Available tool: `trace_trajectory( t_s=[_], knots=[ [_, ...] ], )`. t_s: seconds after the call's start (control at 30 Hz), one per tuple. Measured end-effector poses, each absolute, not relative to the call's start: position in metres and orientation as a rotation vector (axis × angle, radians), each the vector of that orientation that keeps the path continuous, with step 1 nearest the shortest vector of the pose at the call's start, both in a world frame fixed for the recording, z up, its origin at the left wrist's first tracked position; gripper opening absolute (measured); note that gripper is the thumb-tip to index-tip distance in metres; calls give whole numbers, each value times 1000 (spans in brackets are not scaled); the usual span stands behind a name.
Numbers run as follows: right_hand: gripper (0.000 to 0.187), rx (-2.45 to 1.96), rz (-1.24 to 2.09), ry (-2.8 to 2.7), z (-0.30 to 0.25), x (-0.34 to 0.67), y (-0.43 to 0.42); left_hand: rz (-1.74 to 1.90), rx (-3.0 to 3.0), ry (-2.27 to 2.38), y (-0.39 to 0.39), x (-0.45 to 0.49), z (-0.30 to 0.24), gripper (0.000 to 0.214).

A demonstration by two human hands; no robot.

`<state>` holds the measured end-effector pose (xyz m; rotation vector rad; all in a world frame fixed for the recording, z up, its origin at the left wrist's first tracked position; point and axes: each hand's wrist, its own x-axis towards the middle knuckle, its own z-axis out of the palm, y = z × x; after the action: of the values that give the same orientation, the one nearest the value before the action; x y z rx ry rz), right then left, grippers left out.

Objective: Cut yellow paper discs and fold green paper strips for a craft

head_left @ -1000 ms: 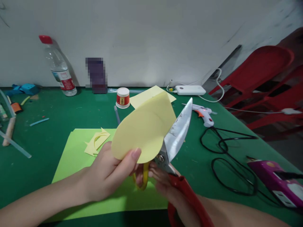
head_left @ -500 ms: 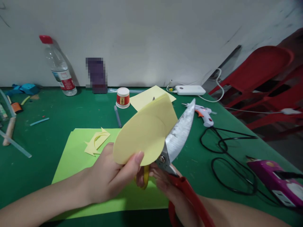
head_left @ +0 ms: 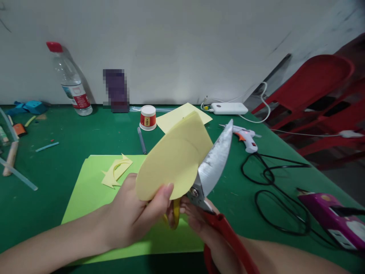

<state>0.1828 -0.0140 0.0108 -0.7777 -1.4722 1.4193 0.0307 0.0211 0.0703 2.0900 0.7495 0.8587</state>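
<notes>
At the centre of the clock face, a pale yellow paper (head_left: 168, 163) is held above a green table (head_left: 114, 133), pinched by the left hand (head_left: 131, 213) at seven o'clock; its thumb presses the front, and its other fingers are mostly hidden behind. Toward five o'clock, the right hand (head_left: 210, 235) is wrapped around the red handles of metal scissors (head_left: 215, 163), though not every finger can be seen.

Little has changed over the last second: the paper has drifted slightly toward four o'clock, and since half a second ago the near blade has swung a touch back toward the sheet. The blades stay parted, the far one largely hidden behind the paper, so the cutting seems under way and unfinished.

The paper is smooth, matt and stiff, rounded from six to ten o'clock, with straight edges and a corner near one o'clock, and a faint curved line on its face. The broad blade is scuffed grey steel. A glossy yellow curl, material unclear, hangs below the paper. Toward eight o'clock, jagged yellow scraps (head_left: 119, 171) lie on a flat lime-green sheet (head_left: 94, 201).
</notes>
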Motion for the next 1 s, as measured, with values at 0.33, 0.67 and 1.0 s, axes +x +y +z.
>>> trace_trajectory(
  t_s=[0.33, 0.67, 1.0],
  knots=[
    [29, -787, 1446, -1323, 16, 179, -13, 847, 2014, 738, 21, 32, 69, 30],
    [26, -818, 1398, -1396, 14, 183, -16, 788, 1898, 718, 21, 33, 73, 34],
    [38, -679, 1405, -1838, 38, 200, -7, 803, 1893, 850, 18, 34, 70, 27]
  ],
)
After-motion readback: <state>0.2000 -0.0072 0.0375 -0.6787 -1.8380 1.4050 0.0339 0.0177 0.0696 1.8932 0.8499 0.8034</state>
